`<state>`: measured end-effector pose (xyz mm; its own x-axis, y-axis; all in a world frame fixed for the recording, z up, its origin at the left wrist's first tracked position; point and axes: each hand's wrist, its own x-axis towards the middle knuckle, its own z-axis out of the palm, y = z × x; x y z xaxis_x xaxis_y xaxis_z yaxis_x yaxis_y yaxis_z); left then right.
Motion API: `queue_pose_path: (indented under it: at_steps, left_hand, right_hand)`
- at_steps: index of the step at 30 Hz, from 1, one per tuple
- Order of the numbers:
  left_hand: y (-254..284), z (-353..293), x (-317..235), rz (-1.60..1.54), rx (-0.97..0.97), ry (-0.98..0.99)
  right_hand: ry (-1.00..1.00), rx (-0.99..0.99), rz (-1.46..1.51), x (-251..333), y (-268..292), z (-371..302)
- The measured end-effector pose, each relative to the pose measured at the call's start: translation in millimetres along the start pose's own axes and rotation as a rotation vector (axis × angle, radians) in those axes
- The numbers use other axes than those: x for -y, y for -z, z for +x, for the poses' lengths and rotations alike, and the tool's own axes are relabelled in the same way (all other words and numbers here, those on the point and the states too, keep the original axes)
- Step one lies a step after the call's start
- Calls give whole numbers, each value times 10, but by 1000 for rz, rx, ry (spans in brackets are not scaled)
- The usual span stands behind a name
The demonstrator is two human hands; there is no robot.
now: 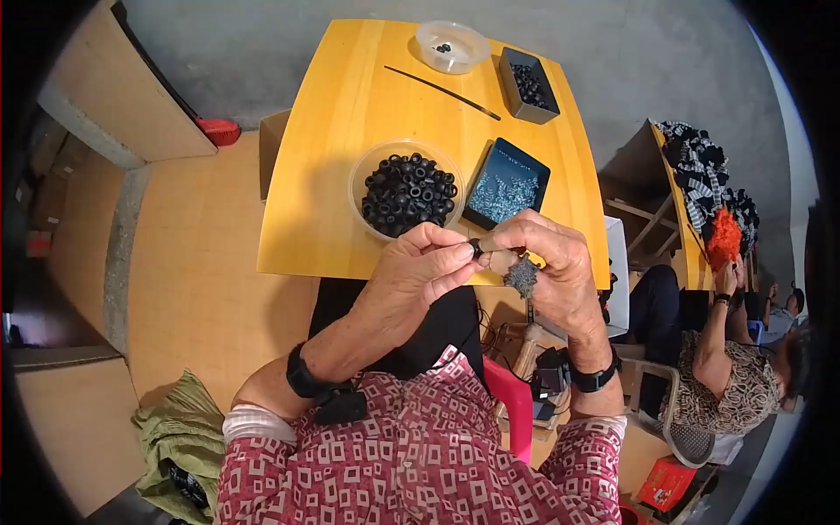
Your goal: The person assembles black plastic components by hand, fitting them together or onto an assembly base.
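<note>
My left hand (418, 269) pinches a small black ring-shaped piece (475, 248) between thumb and fingertips, just over the table's near edge. My right hand (560, 267) meets it there, its thumb and forefinger at the piece's right side. Curled in that hand's other fingers is a spiky clump of small grey pieces (522, 276). Close beyond both hands stands a clear round tub (357, 206) heaped with black ring-shaped pieces. Beside it, a dark rectangular tray (516, 150) holds many small silvery-blue pieces. Whatever lies between my fingertips is partly hidden.
On the yellow table (324, 105) are a thin dark stick (442, 91), a clear bowl (468, 63) with a few black bits, and a grey box (534, 112) of black pieces. Another person (735, 376) works at right with orange material (724, 238). A green sack (179, 437) sits lower left.
</note>
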<state>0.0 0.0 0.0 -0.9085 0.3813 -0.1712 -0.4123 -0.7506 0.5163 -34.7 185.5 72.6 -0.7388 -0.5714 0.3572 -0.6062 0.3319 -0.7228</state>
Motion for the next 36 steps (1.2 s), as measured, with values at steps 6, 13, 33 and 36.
queue_pose_path:
  at_steps: [6, 13, 33, 36]
  left_hand:
    - [-68, -13, -8, -15, -12, 18]
    - [-114, -44, -30, -84, -20, 49]
    - [177, -271, -62, 52, 35, 134]
    - [172, -329, -133, 67, 68, 179]
  right_hand:
    - [-59, 37, -33, 21, -18, 35]
    - [-64, -229, -79, 49, -78, -105]
    - [277, -33, -247, 170, -210, -41]
    - [15, -79, -249, 84, -127, 168]
